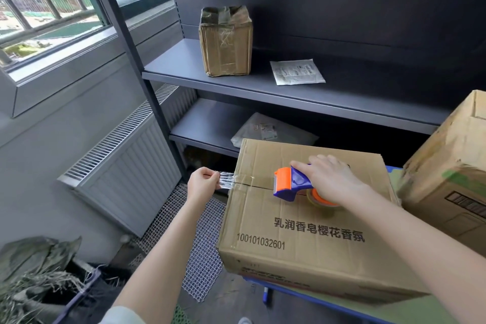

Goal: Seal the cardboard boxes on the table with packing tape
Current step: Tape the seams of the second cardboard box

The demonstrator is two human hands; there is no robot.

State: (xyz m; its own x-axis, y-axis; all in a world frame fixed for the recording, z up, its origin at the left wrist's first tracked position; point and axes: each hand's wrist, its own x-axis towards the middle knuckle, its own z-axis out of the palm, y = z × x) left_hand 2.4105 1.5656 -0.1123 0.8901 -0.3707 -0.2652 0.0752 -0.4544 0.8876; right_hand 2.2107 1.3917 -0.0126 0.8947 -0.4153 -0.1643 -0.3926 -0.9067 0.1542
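Cardboard box [302,218], tape roll [322,198] half hidden under right hand [331,179]

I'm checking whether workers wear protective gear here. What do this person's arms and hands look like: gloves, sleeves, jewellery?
Both the left hand and the right hand are bare: no gloves, rings, watch or bracelet show. The forearms are uncovered too. A pale sleeve edge shows high on the left arm at the bottom edge; no sleeve shows on the right.

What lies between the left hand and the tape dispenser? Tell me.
Head view: clear tape stretches from left hand over the box's seam to the dispenser.
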